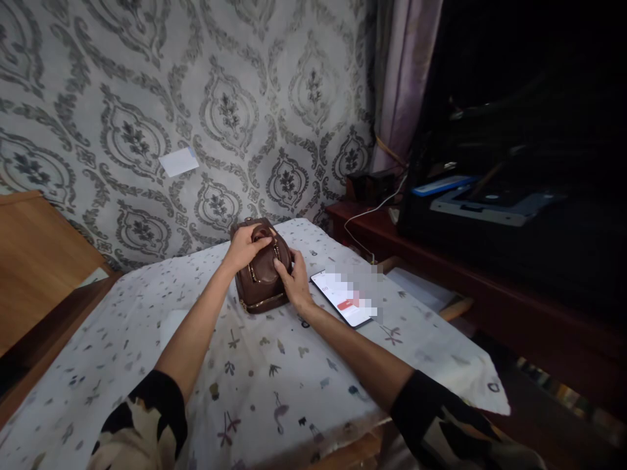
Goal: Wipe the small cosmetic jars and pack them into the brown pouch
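Observation:
A small brown leather bag [267,271] with gold-coloured zippers and a short handle sits on the patterned white tablecloth [264,391]. My left hand [246,247] is closed on the bag's upper left part, its thumb pointing toward the handle and a zipper. From the right side my right hand [296,282] grips the bag, thumb on the front panel and fingers around the side edge. The bag's zippers look closed where they show; its far side is hidden. Just right of my right hand lies a phone [343,300] with a lit screen, partly blurred out.
Behind the table rises a wall with ornate grey wallpaper [225,111] and a white card [179,162] on it. A dark red cabinet [441,261] and a large dark screen [514,130] stand at right, with a white cable [360,215]. A wooden panel [44,261] is at left.

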The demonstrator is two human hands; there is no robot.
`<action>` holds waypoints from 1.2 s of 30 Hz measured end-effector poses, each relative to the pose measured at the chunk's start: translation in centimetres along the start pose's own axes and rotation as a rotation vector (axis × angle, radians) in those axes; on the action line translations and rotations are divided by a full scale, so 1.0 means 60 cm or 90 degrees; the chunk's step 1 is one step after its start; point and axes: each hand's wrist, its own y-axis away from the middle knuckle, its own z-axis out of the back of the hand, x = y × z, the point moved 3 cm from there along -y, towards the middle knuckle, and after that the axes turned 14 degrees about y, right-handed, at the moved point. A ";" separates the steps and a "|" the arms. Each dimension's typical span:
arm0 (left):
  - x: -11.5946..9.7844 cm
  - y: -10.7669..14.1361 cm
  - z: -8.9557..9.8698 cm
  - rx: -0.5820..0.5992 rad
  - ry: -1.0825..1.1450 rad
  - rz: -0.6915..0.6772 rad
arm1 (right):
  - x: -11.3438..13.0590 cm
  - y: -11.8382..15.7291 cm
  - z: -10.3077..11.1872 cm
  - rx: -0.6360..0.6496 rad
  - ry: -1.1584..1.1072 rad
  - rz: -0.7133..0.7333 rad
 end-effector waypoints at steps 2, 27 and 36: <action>-0.001 0.001 0.000 0.001 0.005 0.002 | 0.001 0.000 0.000 -0.001 -0.015 -0.005; -0.014 0.015 -0.006 0.032 0.017 0.009 | -0.003 -0.006 -0.004 -0.008 -0.025 -0.029; -0.009 0.014 -0.008 0.039 0.016 0.011 | 0.006 -0.004 0.002 -0.012 0.039 -0.007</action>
